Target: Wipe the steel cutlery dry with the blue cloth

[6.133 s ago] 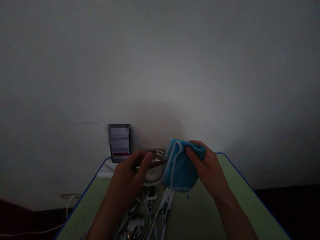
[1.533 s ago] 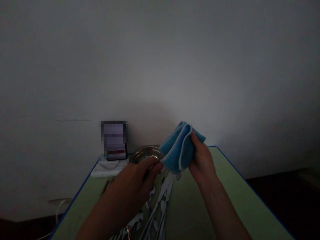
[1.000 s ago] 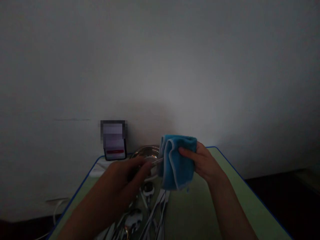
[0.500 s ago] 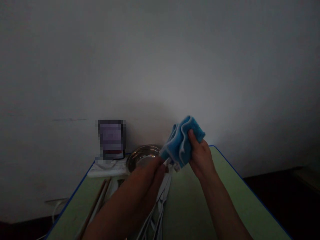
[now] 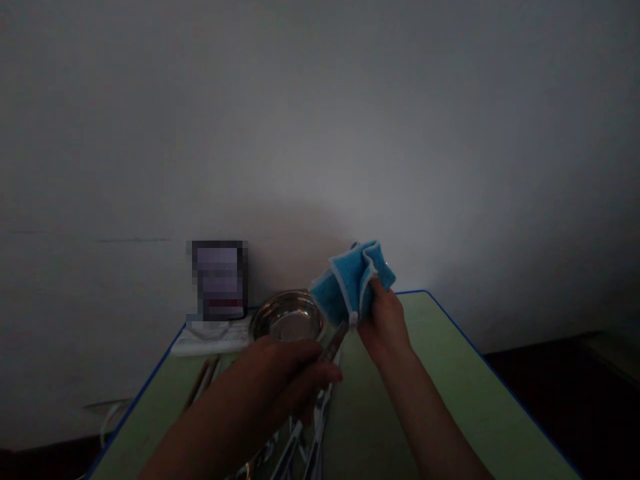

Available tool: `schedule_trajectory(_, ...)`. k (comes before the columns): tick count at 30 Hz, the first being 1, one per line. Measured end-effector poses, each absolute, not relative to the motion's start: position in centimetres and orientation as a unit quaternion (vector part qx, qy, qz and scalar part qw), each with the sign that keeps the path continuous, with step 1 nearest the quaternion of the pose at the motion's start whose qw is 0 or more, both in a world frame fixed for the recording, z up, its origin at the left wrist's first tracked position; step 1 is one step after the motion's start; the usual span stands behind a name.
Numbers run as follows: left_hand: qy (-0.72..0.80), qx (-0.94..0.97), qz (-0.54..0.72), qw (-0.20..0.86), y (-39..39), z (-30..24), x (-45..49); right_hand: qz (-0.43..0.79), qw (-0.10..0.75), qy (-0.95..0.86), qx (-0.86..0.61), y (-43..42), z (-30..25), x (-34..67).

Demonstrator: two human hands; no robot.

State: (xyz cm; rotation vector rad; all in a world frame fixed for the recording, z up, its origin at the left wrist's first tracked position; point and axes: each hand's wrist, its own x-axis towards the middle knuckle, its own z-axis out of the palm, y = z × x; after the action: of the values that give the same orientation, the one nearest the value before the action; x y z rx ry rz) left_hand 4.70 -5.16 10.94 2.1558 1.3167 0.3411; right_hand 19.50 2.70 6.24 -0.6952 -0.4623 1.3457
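My right hand [image 5: 386, 319] grips a folded blue cloth [image 5: 345, 273] with pale edging, held up above the table. My left hand [image 5: 295, 377] is closed around a slim utensil [image 5: 332, 347] with a narrow, mottled handle. The utensil's upper end reaches the lower edge of the cloth, and its kind cannot be made out. Under my left hand lie several long metal utensils [image 5: 315, 443], partly hidden by the hand and forearm. Just behind that hand stands a shiny metal bowl [image 5: 265, 313].
A green table [image 5: 465, 407] with a blue edge stands against a grey wall [image 5: 320, 133]. At the back left, a blurred-out screen [image 5: 220, 280] stands by a white flat object [image 5: 210, 343]. Thin brown sticks [image 5: 197, 383] lie left of my forearm.
My left hand has moved down and toward me, away from the cloth, uncovering the utensil's handle. My right hand and the cloth have shifted slightly left, and more of the bowl shows.
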Motion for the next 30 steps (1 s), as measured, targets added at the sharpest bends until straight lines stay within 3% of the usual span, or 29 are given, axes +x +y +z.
schedule_trajectory(8, 0.527, 0.816, 0.136, 0.194, -3.9, 9.2, 4.9, 0.661, 0.661, -0.195, -0.297, 1.7, 5.9, 17.6)
schedule_trajectory(30, 0.542, 0.808, 0.113, 0.204, -4.6, 10.1, 4.0, 0.652, 0.674, -0.140, -0.318, 3.6, 4.7, 18.7)
